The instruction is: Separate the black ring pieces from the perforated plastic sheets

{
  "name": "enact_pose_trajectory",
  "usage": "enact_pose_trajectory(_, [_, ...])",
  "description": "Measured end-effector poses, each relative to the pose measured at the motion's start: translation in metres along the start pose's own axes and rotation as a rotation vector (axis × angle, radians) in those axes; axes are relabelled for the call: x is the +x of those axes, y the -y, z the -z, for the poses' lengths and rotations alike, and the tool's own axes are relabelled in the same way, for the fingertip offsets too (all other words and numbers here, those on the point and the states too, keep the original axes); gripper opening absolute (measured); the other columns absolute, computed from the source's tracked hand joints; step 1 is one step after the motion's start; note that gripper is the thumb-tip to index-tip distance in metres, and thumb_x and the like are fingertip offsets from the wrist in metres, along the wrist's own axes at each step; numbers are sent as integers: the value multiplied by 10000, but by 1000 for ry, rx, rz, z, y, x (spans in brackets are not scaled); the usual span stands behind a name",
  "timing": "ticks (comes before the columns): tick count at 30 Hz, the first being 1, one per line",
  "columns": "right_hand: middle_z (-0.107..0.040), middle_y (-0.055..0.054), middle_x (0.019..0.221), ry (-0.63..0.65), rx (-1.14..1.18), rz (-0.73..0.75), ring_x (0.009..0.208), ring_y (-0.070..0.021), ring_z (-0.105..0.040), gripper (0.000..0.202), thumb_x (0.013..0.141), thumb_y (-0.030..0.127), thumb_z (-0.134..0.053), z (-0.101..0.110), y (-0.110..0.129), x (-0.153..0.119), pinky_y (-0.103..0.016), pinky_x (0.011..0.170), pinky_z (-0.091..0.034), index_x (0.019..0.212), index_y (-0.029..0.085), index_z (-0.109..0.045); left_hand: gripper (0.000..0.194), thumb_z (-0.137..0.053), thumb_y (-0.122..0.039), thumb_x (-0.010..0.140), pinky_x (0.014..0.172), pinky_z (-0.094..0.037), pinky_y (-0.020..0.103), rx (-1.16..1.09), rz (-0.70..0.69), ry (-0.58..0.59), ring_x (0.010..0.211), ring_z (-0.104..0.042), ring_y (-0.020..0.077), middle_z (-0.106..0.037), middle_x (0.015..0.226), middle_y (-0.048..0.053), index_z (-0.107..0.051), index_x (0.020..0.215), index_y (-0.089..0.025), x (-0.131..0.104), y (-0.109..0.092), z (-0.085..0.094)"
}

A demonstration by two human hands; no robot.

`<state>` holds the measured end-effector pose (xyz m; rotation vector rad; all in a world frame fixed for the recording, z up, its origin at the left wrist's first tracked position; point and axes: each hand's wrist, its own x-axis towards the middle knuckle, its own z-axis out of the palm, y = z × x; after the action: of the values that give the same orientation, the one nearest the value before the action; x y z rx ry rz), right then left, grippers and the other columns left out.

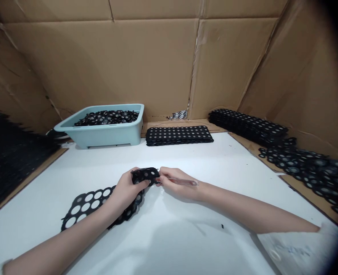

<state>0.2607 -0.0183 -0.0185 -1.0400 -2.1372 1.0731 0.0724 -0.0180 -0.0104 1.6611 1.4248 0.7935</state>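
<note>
A black piece of linked rings (96, 196), like crocheted mesh with round holes, runs from the lower left of the white tabletop up to my hands. My left hand (130, 185) is closed on its upper end, thumb on top, where the mesh folds over. Beside that end, my right hand (171, 181) pinches a slim tool with a clear reddish handle (186, 182). The handle points back over the wrist. The tool's tip meets the edge of the mesh, too small to make out.
A pale blue basin (108, 133) at the back left holds a heap of black rings (108, 117). Stacked black mesh (179, 135) lies at the back centre. More mesh stacks (246, 124) and loose rings (309, 168) line the right edge. Cardboard walls (100, 61) enclose the table.
</note>
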Motion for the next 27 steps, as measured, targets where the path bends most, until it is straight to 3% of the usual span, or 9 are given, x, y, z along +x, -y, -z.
enact_pose_trajectory(27, [-398,13,657,20,46,-7,539,-83,-320,240,855,341,-288,0,-2,0,-214,472,-245,714,176,-391,224,-562,-366,679,645,-414,280,21,-25,-1,729,-573,189,-622,752,15,-552,803,-180,0,0,0])
